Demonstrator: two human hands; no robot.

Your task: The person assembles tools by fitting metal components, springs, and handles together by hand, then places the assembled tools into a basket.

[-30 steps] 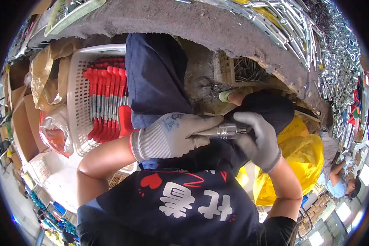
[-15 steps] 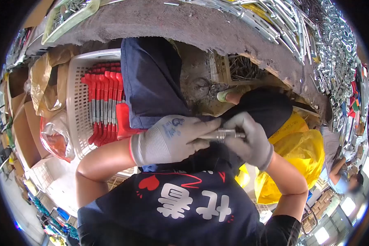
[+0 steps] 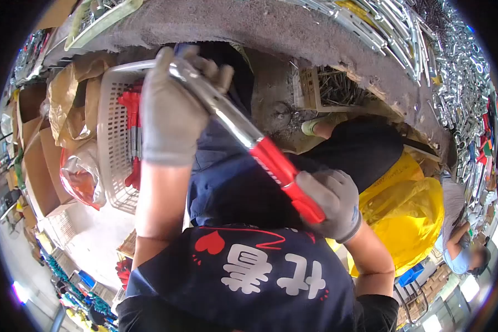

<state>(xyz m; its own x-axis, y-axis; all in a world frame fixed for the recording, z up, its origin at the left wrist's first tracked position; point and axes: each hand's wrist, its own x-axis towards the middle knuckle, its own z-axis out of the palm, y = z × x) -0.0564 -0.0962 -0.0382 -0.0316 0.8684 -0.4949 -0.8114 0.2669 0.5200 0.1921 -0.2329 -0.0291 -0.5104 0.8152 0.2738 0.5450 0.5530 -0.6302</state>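
A long tool with a shiny metal shaft (image 3: pixel 221 108) and a red grip (image 3: pixel 279 171) slants across my lap, metal end up and to the left. I cannot make out its exact kind. My left hand (image 3: pixel 171 110), in a grey-white work glove, is closed around the metal end, which partly covers the fingers. My right hand (image 3: pixel 335 202), gloved too, is wrapped round the lower end of the red grip. Left of my lap stands a white plastic basket (image 3: pixel 109 138). Red-handled tools (image 3: pixel 131 133) with metal shafts lie in it, partly hidden behind my left arm.
A workbench edge (image 3: pixel 249 25) curves across the top, with metal rods (image 3: pixel 371 30) and many small metal parts (image 3: pixel 454 72) on it. A yellow plastic bag (image 3: pixel 404 221) lies at right. Cardboard boxes (image 3: pixel 41 160) stand at left. Another person (image 3: pixel 462 243) sits far right.
My hands were close together around a metal piece at my lap. Now my left hand is up and to the left, and the long red-gripped tool stretches between both hands.
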